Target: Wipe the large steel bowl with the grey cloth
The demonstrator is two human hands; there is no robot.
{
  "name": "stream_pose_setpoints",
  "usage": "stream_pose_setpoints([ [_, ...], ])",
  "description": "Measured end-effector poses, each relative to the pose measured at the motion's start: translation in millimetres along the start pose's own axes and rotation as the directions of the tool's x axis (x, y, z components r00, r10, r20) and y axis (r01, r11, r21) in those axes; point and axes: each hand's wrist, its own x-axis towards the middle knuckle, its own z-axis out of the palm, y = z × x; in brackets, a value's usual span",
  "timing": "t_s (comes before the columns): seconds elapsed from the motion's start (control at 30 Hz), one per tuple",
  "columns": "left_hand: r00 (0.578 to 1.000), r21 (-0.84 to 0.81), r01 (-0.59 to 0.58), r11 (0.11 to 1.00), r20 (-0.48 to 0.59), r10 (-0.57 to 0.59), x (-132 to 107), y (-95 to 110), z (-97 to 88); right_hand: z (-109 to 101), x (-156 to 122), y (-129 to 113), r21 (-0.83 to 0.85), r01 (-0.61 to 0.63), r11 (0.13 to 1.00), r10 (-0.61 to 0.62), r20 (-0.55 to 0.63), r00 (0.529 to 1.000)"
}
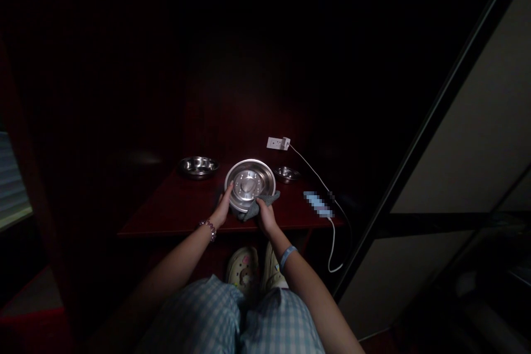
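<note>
Over the desk (pixel 166 215), the bowl (pixel 249 185), likely light, stiff and slick, is best held by its rim (pixel 250 161), being clasped there by the left hand (pixel 223 208) and, through the cloth (pixel 251 210), the right hand (pixel 266 215).

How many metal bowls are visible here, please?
3. The left hand and right hand hold the first bowl; the second bowl is on the table to its left, the third bowl to its right. Darkness may hide more.
</note>
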Motion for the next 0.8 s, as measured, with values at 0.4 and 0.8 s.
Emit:
stream_pose_setpoints([
  [0.4,0.980,0.080,-0.085,0.993,0.189,0.069,-10.3,4.5,0.6,2.1,-0.7,-5.8,0.155,-0.058,0.986,0.070,-0.071,0.995],
  [0.8,0.996,0.086,-0.052,0.995,0.082,0.045,-6.5,-1.0,0.3,0.7,-1.2,-6.3,0.109,-0.049,0.993,0.056,-0.058,0.997],
])
